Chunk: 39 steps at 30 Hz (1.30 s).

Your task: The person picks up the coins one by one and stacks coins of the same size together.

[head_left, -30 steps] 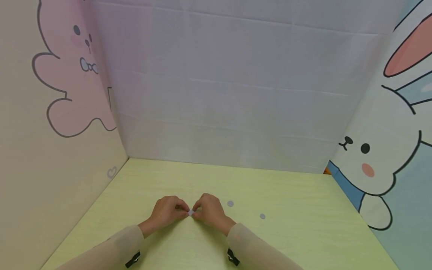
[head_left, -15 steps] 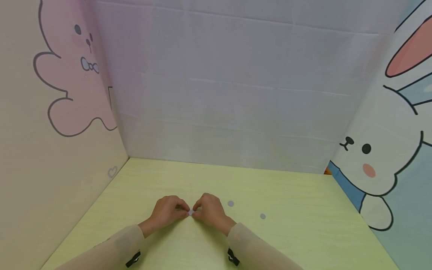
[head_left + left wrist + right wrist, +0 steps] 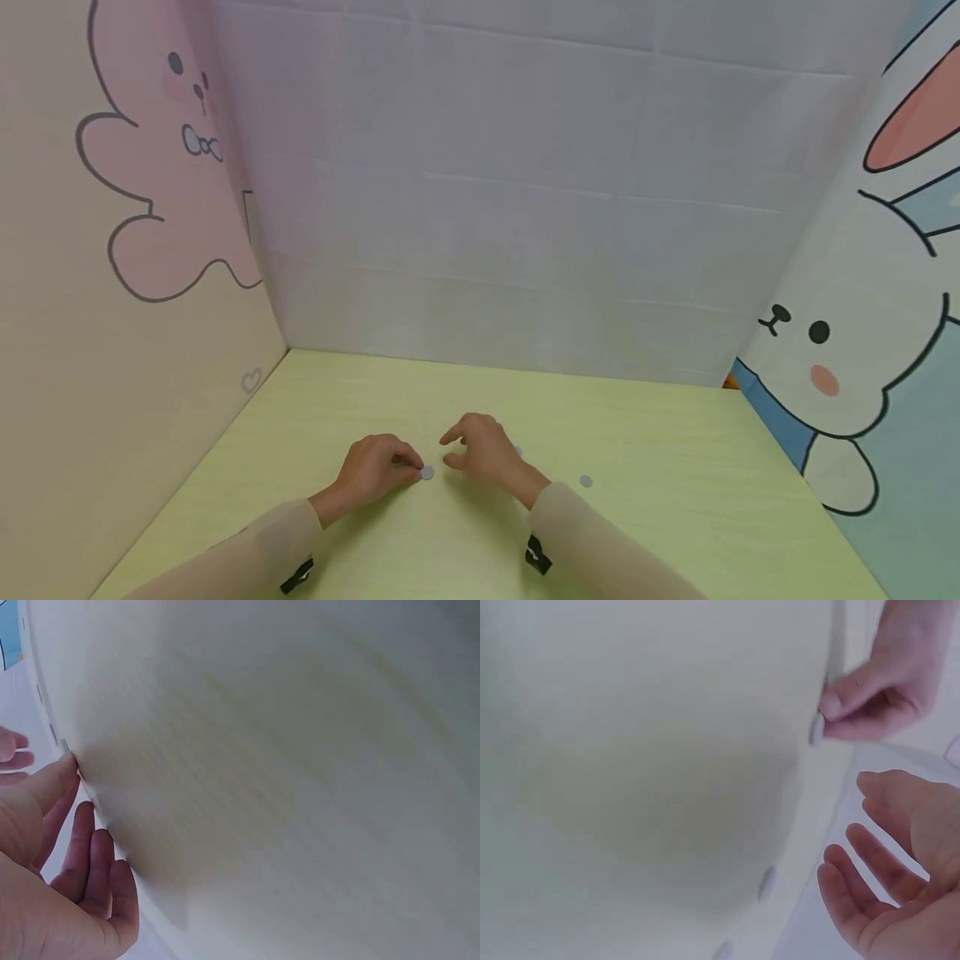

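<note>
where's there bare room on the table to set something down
Bare table lies right of the rightmost disc, up to the rabbit wall; along the back wall; and between the left hand and left wall. It's crowded mid-table: the left hand pinches a disc, the right hand hangs beside it, partly hiding another disc.

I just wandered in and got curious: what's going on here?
A person is working with small gray discs on a pale yellow table. Their left hand pinches the edge of one disc. Their right hand is open beside it, holding nothing. A second disc shows partly behind the right hand, and a third disc lies farther right.
</note>
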Tool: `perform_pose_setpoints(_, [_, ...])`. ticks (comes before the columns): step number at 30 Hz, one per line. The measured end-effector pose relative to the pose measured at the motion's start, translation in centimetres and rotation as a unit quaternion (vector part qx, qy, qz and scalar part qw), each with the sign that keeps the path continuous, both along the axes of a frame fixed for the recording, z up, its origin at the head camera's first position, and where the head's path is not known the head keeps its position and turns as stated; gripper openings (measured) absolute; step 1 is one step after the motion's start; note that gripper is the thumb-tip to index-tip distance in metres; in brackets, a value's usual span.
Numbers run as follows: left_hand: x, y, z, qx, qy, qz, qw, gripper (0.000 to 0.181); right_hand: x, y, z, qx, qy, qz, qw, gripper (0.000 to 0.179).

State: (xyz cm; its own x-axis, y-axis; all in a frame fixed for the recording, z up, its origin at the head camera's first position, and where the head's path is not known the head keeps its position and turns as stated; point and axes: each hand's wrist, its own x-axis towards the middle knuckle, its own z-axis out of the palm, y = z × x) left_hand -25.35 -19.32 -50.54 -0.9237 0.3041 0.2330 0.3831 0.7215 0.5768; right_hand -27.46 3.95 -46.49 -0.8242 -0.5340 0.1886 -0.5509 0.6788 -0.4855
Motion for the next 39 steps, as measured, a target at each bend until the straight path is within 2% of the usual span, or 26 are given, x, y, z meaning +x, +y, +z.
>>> perform_pose_setpoints(6, [0.1,0.1,0.1,0.0,-0.004,0.002,1.0,0.011,-2.0,2.7,0.9,-0.021,0.006,-0.005,0.9998,0.024])
perform_pose_setpoints(10, [0.2,0.0,0.0,-0.002,-0.001,0.003,1.0,0.012,-3.1,4.1,0.3,-0.021,-0.006,-0.005,0.9998,0.031])
perform_pose_setpoints(15, [0.2,0.0,-0.3,-0.002,-0.004,0.003,1.0,0.012,-3.9,5.5,-0.8,-0.011,-0.027,0.002,0.9996,0.038])
perform_pose_setpoints(20, [0.3,0.0,-0.2,-0.001,0.0,0.002,1.0,0.011,-4.1,6.2,-1.6,0.015,-0.042,0.012,0.9989,0.037])
perform_pose_setpoints(26, [0.3,0.0,-0.1,-0.004,0.003,0.004,1.0,0.011,-3.9,6.4,-2.3,0.035,-0.025,0.011,0.999,0.032])
perform_pose_setpoints(39, [0.3,0.0,0.1,0.0,-0.004,0.004,1.0,0.011,-3.7,6.4,-3.0,0.023,-0.016,-0.002,0.9996,0.017])
